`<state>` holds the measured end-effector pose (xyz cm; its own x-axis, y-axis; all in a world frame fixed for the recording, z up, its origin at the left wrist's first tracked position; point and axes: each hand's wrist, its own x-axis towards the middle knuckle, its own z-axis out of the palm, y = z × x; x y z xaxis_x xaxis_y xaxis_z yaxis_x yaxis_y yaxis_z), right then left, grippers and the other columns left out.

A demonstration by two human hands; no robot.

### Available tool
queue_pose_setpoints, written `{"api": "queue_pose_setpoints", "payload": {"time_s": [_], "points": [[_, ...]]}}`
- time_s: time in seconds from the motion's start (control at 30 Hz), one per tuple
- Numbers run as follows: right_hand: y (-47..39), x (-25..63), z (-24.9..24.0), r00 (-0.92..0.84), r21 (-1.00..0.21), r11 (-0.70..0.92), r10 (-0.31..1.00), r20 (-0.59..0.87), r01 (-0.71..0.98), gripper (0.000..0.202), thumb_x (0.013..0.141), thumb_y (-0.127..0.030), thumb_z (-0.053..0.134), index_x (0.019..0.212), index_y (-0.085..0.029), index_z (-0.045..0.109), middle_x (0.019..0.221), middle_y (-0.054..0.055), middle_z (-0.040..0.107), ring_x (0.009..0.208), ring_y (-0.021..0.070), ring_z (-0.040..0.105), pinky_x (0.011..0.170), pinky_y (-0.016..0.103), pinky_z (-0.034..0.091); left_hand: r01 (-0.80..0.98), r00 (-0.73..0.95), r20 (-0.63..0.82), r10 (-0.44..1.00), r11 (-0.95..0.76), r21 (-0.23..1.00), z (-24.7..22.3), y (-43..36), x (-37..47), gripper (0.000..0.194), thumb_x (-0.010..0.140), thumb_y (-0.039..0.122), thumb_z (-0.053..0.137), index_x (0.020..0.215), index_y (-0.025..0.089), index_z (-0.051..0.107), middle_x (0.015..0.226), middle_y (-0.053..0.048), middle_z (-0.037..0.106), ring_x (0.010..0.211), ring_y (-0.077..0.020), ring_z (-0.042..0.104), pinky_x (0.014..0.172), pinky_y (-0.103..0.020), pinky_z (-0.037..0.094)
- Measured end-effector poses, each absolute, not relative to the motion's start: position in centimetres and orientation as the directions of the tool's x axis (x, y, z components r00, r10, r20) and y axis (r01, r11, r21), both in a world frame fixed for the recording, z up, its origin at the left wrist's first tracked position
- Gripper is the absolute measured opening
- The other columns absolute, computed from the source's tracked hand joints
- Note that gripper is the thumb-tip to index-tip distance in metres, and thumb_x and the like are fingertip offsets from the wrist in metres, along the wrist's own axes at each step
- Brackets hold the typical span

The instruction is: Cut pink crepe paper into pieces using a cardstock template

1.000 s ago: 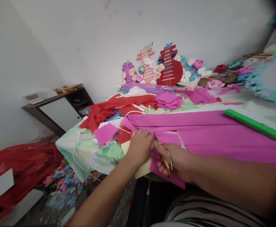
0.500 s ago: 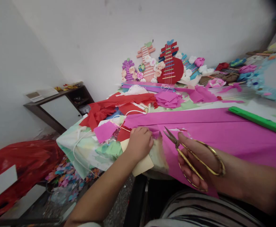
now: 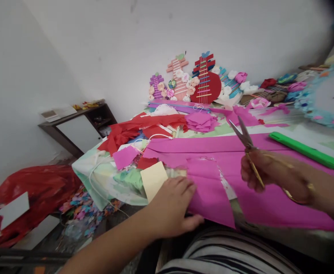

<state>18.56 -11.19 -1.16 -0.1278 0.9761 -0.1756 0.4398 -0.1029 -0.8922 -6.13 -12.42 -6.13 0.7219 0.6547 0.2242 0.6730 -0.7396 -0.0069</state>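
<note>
My left hand [image 3: 174, 205] rests at the table's front edge, touching the left side of a cut pink paper piece [image 3: 209, 190], its thumb spread from the fingers. A cream card [image 3: 153, 179] lies just beyond that hand. My right hand [image 3: 272, 171] holds gold-handled scissors [image 3: 244, 137] above the large pink sheet [image 3: 283, 201]; their blades are apart and point up and away. A gap with a ragged white edge runs between the cut piece and the large sheet.
A green cutter [image 3: 306, 150] lies on the sheet at right. Red paper [image 3: 121, 137] and a white cord [image 3: 94, 171] are at left. Paper instruments [image 3: 205, 85] stand against the wall. A low cabinet [image 3: 78, 131] and red plastic bag [image 3: 38, 186] are farther left.
My left hand has moved toward me and right, off the cream card. My right hand has lifted the scissors up and right. The cut pink piece now lies flatter, beside a visible gap.
</note>
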Motion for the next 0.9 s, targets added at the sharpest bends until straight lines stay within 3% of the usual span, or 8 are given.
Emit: {"api": "queue_pose_setpoints", "payload": {"time_s": [0.1, 0.17, 0.27, 0.37, 0.5, 0.9], "points": [[-8.9, 19.3, -1.8, -0.082, -0.511, 0.048, 0.996, -0.044, 0.858, 0.048, 0.07, -0.066, 0.033, 0.069, -0.02, 0.047, 0.059, 0.005, 0.055, 0.049, 0.0141, 0.048, 0.048, 0.027, 0.034, 0.667, 0.735, 0.235, 0.636, -0.741, -0.079, -7.9, -13.7, -5.7, 0.057, 0.073, 0.046, 0.049, 0.118, 0.012, 0.042, 0.118, -0.013, 0.048, 0.108, -0.0261, 0.041, 0.093, -0.043, 0.029], [-6.7, 18.5, -1.9, -0.172, -0.325, 0.15, 0.984, -0.042, 0.934, 0.043, 0.071, -0.062, 0.037, 0.068, -0.019, 0.044, 0.056, 0.003, 0.054, 0.045, 0.0129, 0.045, 0.046, 0.026, 0.03, 0.676, 0.724, 0.272, 0.634, -0.729, -0.102, -8.9, -13.9, -5.5, 0.044, 0.077, 0.033, 0.048, 0.116, 0.014, 0.044, 0.113, -0.011, 0.052, 0.103, -0.0236, 0.045, 0.091, -0.042, 0.029], [-3.1, 15.6, -1.8, -0.342, -0.227, 0.337, 0.94, 0.019, 0.914, 0.045, 0.065, -0.064, 0.045, 0.07, -0.018, 0.046, 0.065, 0.005, 0.057, 0.054, 0.0144, 0.05, 0.047, 0.025, 0.029, 0.665, 0.715, 0.369, 0.594, -0.741, -0.093, -9.3, -14.0, -5.3, 0.03, 0.078, 0.022, 0.044, 0.107, 0.017, 0.05, 0.098, -0.007, 0.06, 0.09, -0.0188, 0.051, 0.086, -0.04, 0.032], [-0.2, 12.2, -2.0, -0.422, -0.189, 0.429, 0.903, 0.076, 0.883, 0.05, 0.059, -0.059, 0.056, 0.083, -0.017, 0.048, 0.083, 0.01, 0.06, 0.069, 0.0186, 0.055, 0.05, 0.024, 0.032, 0.65, 0.701, 0.458, 0.547, -0.754, -0.096, -8.8, -14.4, -5.1, 0.025, 0.078, 0.02, 0.042, 0.101, 0.017, 0.052, 0.09, -0.005, 0.062, 0.087, -0.0175, 0.051, 0.083, -0.039, 0.033], [1.6, 9.6, -3.3, -0.488, -0.21, 0.476, 0.873, -0.006, 0.854, 0.053, 0.05, -0.053, 0.066, 0.086, -0.017, 0.05, 0.087, 0.01, 0.06, 0.074, 0.0203, 0.056, 0.052, 0.024, 0.035, 0.662, 0.69, 0.485, 0.538, -0.74, -0.119, -8.2, -14.9, -4.8, 0.025, 0.078, 0.022, 0.041, 0.101, 0.016, 0.053, 0.094, -0.005, 0.062, 0.093, -0.0169, 0.05, 0.087, -0.037, 0.032], [3.2, 10.1, -4.7, -0.509, -0.244, 0.489, 0.86, -0.024, 0.837, 0.05, 0.052, -0.048, 0.065, 0.088, -0.017, 0.05, 0.093, 0.01, 0.059, 0.078, 0.0201, 0.056, 0.056, 0.024, 0.036, 0.648, 0.655, 0.586, 0.477, -0.753, -0.112, -9.6, -15.4, -3.4, 0.028, 0.077, 0.017, 0.036, 0.098, 0.013, 0.054, 0.094, -0.007, 0.063, 0.09, -0.0152, 0.054, 0.092, -0.033, 0.033]]}}
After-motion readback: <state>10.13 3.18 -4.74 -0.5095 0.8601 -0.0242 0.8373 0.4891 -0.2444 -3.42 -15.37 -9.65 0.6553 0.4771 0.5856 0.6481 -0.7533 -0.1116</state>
